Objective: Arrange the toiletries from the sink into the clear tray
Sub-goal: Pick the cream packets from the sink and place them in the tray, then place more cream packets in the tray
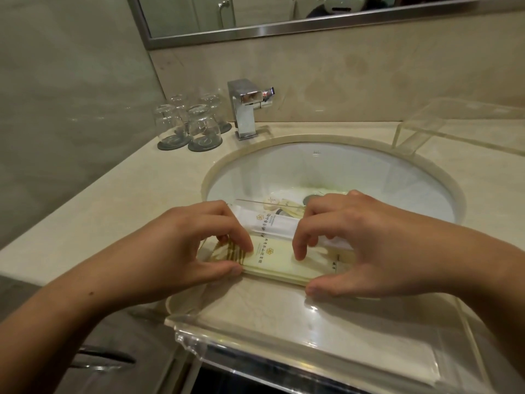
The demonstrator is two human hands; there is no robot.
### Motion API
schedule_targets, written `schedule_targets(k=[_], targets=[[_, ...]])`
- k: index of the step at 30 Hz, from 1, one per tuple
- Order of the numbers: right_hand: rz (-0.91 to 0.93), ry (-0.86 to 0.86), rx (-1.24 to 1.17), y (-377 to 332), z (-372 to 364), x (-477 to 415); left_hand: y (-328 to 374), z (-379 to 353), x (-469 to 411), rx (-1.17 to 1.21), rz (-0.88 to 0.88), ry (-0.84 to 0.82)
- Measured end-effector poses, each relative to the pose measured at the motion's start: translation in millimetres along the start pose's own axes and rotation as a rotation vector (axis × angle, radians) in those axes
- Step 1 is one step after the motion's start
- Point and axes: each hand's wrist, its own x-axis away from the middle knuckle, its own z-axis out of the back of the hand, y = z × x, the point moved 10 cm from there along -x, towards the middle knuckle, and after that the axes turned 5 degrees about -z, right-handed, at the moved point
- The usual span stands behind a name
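A clear acrylic tray sits on the counter's front edge, before the white sink. At the tray's far side lie a pale yellow toiletry packet and, behind it, a white packet. My left hand pinches the yellow packet's left end between thumb and fingers. My right hand holds its right end, thumb at the near edge, fingertips on top. More yellow and white packets lie in the sink basin near the drain, partly hidden by my right hand.
A chrome faucet stands behind the sink. Several upturned glasses on dark coasters stand at the back left. A second clear acrylic stand sits at the back right. A mirror hangs above. The wall closes the left side.
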Motion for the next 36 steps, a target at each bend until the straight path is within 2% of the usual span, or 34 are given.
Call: schedule_targets(k=[9, 14, 20, 24, 29, 36], targets=[[0.025, 0.028, -0.009, 1.1, 1.8, -0.6, -1.3, 0.7, 2.2, -0.020, -0.012, 0.024], [0.012, 0.192, -0.128, 10.0, 30.3, 0.6, -1.9, 13.1, 1.2, 0.012, -0.028, 0.088], [-0.195, 0.394, -0.152, 66.5, 61.4, 4.4, -21.3, 48.0, -15.5, 0.045, 0.027, 0.324], [-0.344, 0.432, -0.193, 108.7, 60.8, 3.2, -45.3, 45.6, -46.6, 0.108, 0.096, 0.319], [-0.466, 0.357, -0.230, 146.5, 40.7, -14.2, -80.6, 22.3, -93.8, 0.174, 0.154, 0.241], [-0.554, -0.003, -0.002, 200.2, -10.0, -56.7, -117.3, -31.0, -157.2, 0.086, 0.123, -0.003]])
